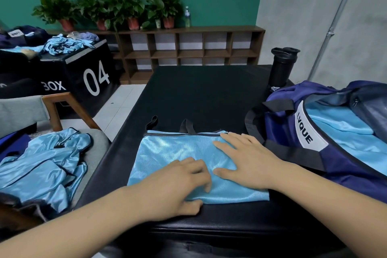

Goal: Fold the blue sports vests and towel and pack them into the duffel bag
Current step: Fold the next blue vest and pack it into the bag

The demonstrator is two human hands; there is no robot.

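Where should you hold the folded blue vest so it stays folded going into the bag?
Probably by its two short sides, a flat hand slid under each, lifted level. The folded vest lies flat in loose shiny layers, so a pinch at one corner would likely let it unfold. The open duffel bag stands to its right.

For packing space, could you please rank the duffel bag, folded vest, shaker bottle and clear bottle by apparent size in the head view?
duffel bag, though cropped
folded vest
shaker bottle
clear bottle, farthest away, true size unsure
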